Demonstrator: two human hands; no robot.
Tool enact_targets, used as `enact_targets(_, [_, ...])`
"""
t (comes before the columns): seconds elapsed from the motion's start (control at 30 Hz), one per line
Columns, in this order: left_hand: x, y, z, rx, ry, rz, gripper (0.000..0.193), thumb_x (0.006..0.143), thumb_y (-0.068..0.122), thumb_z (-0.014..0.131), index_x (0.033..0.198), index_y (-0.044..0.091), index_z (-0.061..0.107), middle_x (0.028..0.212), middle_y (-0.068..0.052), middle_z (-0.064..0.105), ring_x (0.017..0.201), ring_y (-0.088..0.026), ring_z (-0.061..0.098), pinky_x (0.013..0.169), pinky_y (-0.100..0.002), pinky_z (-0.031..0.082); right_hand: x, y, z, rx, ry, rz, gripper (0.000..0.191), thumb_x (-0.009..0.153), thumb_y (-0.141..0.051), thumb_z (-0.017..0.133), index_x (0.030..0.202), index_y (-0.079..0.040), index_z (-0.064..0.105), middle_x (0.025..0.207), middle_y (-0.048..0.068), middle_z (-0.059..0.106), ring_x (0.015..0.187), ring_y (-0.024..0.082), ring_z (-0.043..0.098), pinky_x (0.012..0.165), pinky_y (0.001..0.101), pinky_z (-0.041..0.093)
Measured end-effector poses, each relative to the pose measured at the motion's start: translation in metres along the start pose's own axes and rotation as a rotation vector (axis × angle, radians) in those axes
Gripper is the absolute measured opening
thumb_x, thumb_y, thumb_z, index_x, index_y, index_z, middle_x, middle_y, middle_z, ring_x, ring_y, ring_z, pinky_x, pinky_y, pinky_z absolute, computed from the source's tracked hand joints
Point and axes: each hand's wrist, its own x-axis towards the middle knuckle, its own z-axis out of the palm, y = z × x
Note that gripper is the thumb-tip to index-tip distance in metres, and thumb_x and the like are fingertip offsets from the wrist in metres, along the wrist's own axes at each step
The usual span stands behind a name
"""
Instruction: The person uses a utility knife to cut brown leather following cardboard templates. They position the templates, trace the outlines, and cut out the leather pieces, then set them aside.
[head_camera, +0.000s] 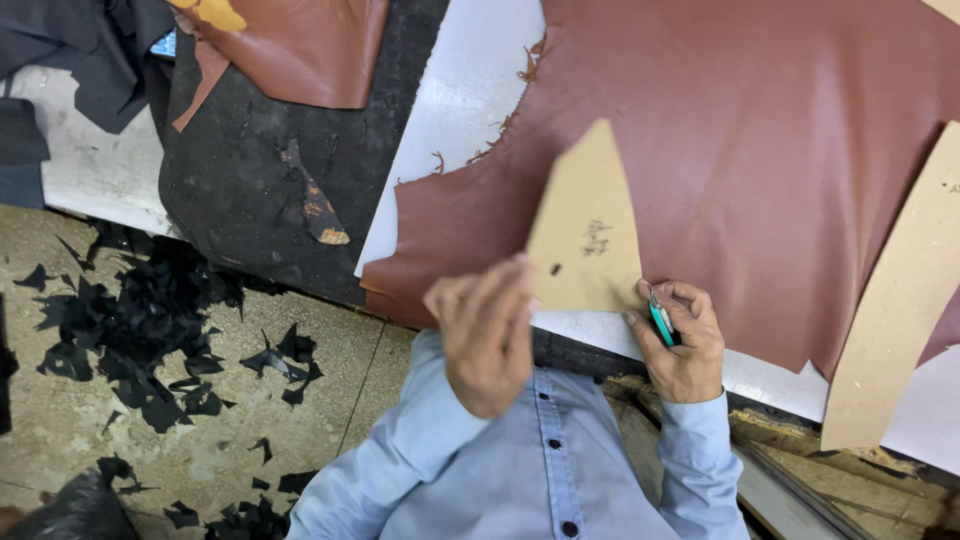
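1. Leather (760, 170), reddish brown, lies spread over the white cutting sheet (450, 110) on the bench and reaches to the near edge, just in front of my chest.
2. On it lies a tan cardboard pattern (585, 230), a tall tapering shape with its wide end toward me.
3. My left hand (487, 335) lies over the pattern's near left corner, fingers together and pressed flat on the card.
4. My right hand (680, 345) is at the pattern's near right corner, fingers curled in a pinch around a small teal-handled knife (661, 322). Its tip is hidden by my fingers, so I cannot tell whether it touches the leather.
5. Only one corner is pinned, I think; a sideways push from the blade could swing the narrow far end and spoil the outline.
6. My left fingertips sit near the edge the knife follows, so a slip could reach them.
7. The hide's ragged left border (500, 125) is close to the pattern; drifting that way would take in a torn edge.
8. A second long cardboard piece (900, 300) lies at the bench's right end, well apart.
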Motion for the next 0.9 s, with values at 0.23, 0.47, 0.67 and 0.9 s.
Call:
enact_targets(0.23, [-0.022,0.057,0.017,-0.115,0.039,0.223,0.029,0.103,0.014,0.077,0.131,0.01,0.071,0.136,-0.001,0.068,0.097,-0.014,0.053,0.091,-0.033,0.039,0.001,0.012,-0.005,0.057,-0.027,-0.024,0.039,0.083,0.002,0.08,0.121,0.001,0.072,0.124,0.013,0.06,0.115,0.022,0.062,0.097,0.0311,0.053])
enact_targets(0.47, [0.003,-0.001,-0.011,0.11,-0.075,0.031,0.033,0.096,0.006,0.072,0.13,0.007,0.07,0.133,-0.003,0.07,0.1,-0.018,0.057,0.098,-0.038,0.036,0.002,0.005,0.005,0.042,0.034,-0.021,0.035,0.085,0.002,0.08,0.118,0.006,0.068,0.124,0.013,0.062,0.115,0.021,0.066,0.098,0.0294,0.055])
enact_targets(0.67, [0.011,-0.05,-0.008,0.195,-0.218,-0.023,0.044,0.088,0.008,0.075,0.132,0.006,0.07,0.136,-0.004,0.068,0.107,-0.022,0.057,0.1,-0.04,0.035,0.004,-0.002,0.006,-0.005,0.037,-0.011,0.035,0.084,0.003,0.08,0.118,0.006,0.07,0.123,0.015,0.061,0.111,0.021,0.066,0.094,0.03,0.056])
enact_targets(0.9, [-0.001,-0.064,-0.006,0.258,-0.252,0.05,0.043,0.088,0.013,0.08,0.129,0.003,0.07,0.14,-0.003,0.064,0.107,-0.02,0.057,0.098,-0.039,0.035,0.003,-0.007,0.007,-0.06,0.048,-0.061,0.042,0.083,0.004,0.081,0.124,0.002,0.072,0.122,0.014,0.061,0.112,0.023,0.065,0.096,0.0311,0.055])
